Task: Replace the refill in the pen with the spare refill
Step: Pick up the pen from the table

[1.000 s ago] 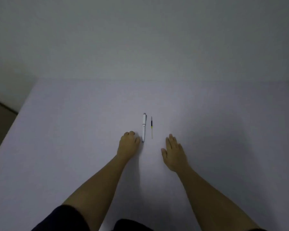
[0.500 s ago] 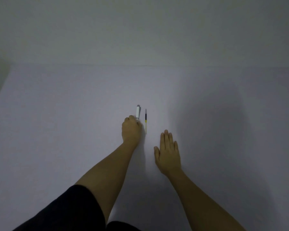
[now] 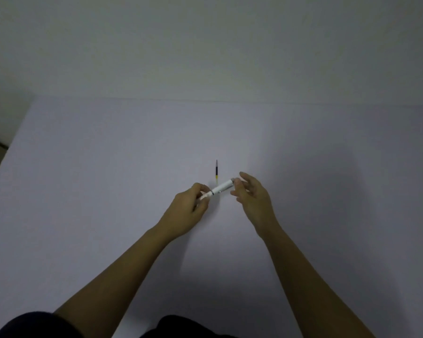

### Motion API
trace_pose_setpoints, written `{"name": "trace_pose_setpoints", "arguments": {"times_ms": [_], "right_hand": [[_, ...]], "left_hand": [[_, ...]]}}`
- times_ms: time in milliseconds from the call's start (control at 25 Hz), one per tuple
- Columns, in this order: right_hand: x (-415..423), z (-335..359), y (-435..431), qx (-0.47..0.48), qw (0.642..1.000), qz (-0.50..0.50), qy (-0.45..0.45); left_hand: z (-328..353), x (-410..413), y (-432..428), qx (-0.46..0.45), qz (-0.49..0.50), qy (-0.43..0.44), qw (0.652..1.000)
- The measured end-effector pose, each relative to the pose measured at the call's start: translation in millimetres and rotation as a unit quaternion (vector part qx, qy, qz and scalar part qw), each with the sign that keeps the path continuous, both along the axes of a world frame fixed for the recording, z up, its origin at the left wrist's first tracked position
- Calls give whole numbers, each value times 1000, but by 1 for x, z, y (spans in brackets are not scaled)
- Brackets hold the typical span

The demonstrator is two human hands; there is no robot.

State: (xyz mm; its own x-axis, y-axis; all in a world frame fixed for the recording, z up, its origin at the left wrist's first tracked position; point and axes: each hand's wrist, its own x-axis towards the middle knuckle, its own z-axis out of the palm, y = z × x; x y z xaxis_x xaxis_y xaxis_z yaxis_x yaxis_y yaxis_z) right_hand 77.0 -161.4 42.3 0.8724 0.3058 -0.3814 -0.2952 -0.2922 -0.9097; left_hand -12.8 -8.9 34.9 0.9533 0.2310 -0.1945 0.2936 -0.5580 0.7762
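Pen (image 3: 219,189) held off table (image 3: 83,191), axis slanting up-right; left hand (image 3: 189,209) pinches lower end, right hand (image 3: 250,196) fingers loosely at upper end. Spare refill (image 3: 216,170) lies lengthwise toward far edge.

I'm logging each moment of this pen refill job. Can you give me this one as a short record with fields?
surface: plain pale table
pen: white pen lifted off the table, tilted, far end pointing up and to the right
left hand: left hand in a closed grip on the pen's lower end
right hand: right hand at the pen's upper end, fingers partly open; firm contact unclear
spare refill: spare refill lying on the table just beyond the pen, untouched
task stage: pen not yet opened
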Motion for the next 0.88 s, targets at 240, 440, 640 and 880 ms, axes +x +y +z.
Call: {"name": "trace_pose_setpoints", "arguments": {"times_ms": [240,440,640,880], "right_hand": [[-12,9,-7,45,999,-14,-13],[-17,2,-22,41,999,9,2],[-18,-27,-33,19,998,-53,34],[-17,-65,-41,-149,988,0,-33]], "left_hand": [[2,-8,-9,152,9,-88,984],[6,-15,-14,186,4,-93,978],[-7,-26,-4,162,-3,14,987],[-7,-23,0,127,42,-4,991]]}}
